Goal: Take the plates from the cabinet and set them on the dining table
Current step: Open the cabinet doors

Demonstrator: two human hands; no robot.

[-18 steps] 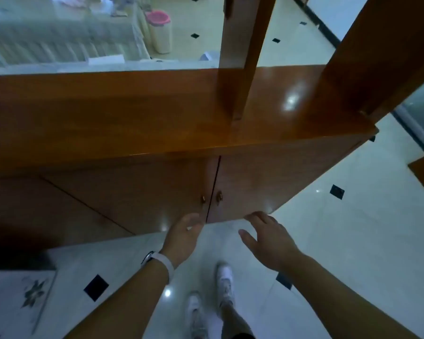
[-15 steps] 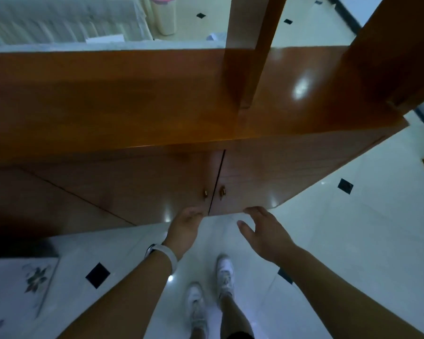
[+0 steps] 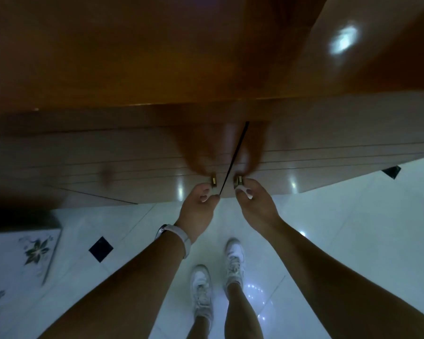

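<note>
- View: head camera looks steeply down the front of a brown wooden cabinet; its glossy top fills the upper part of the frame and carries a bright reflected spot at upper right.
- Cabinet doors: the left door and the right door meet at a thin dark seam, which runs diagonally down toward the hands. Both doors look closed or nearly so (the seam is only a narrow line).
- Knobs: the left knob and the right knob are small and brass-coloured, one just on each side of the seam.
- Left hand: fingers curled in, fingertips bunched at the left knob and touching it from below. A white watch band sits on this wrist.
- Right hand: fingers drawn together, fingertips pinched at the right knob.
- Plates: none in sight; the cabinet interior is hidden behind the doors, so their position cannot be told.
- Floor: pale glossy tiles with small dark diamond insets and several glints of light.
- Feet: two white sneakers stand side by side below the hands, bare legs above them.
- Lower left: a white surface with a dark flower pattern, partly cut off by the frame edge.
- Image is dim and somewhat motion-blurred.
</note>
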